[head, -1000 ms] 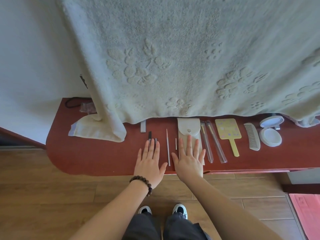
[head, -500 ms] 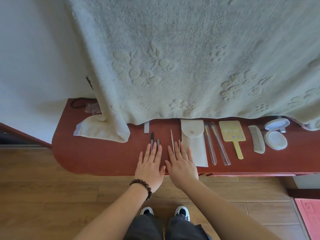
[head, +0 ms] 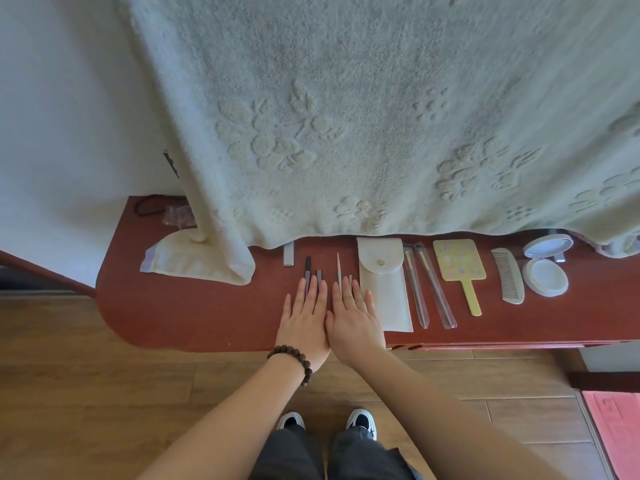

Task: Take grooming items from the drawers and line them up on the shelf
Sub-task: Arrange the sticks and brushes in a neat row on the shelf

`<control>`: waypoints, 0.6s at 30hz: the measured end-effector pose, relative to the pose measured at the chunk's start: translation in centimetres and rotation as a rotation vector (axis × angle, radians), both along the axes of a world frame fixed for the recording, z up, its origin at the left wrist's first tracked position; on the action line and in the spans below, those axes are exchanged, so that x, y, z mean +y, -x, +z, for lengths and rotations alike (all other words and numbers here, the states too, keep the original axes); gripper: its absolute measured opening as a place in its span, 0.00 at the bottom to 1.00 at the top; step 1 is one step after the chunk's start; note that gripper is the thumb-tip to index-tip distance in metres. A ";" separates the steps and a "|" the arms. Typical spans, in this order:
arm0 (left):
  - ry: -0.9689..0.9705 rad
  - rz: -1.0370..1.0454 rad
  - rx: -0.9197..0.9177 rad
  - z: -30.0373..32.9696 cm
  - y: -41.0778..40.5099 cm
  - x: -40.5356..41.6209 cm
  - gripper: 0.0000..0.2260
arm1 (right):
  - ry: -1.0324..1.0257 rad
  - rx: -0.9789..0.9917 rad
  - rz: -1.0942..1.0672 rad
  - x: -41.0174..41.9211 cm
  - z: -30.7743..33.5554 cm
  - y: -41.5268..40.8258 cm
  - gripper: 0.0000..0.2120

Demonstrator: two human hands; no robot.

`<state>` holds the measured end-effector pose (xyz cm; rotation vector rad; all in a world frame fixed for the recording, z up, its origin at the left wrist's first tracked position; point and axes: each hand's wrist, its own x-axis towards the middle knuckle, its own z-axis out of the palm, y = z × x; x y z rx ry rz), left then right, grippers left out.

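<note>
right hand [head: 353, 317] now against left hand [head: 306, 317]

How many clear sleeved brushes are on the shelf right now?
2. Both lie side by side between the white pouch and the yellow hand mirror: left one, right one. More could be hidden under the towel.

Your left hand [head: 306, 322] and right hand [head: 355, 320] lie flat, side by side and touching, on the red shelf [head: 194, 317], fingers straight. Two dark sticks [head: 307, 268] poke out from under the left fingertips; a thin pointed tool [head: 338, 271] from under the right. To their right lie, in a row, a white pouch [head: 382, 285], two sleeved brushes [head: 427, 285], a yellow hand mirror [head: 459, 265], a grey comb [head: 507, 280] and an open compact [head: 545, 268]. A pale embossed towel [head: 346, 116] hangs above, its corner resting on the shelf.
</note>
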<state>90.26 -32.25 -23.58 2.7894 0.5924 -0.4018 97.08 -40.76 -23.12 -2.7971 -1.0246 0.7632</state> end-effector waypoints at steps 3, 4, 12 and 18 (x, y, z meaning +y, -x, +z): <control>0.002 -0.003 0.004 0.0 0.0 -0.2 0.28 | -0.001 0.003 -0.012 -0.1 0.2 0.1 0.27; 0.002 -0.001 0.004 0.0 0.0 -0.2 0.27 | -0.001 0.005 -0.017 -0.1 0.1 0.1 0.27; 0.004 0.026 -0.008 -0.2 0.0 -0.3 0.28 | -0.060 -0.023 -0.025 -0.6 1.2 -0.1 0.25; 0.011 0.024 -0.039 -0.2 0.1 0.1 0.30 | -0.057 -0.214 -0.128 -5.5 1.1 -3.1 0.27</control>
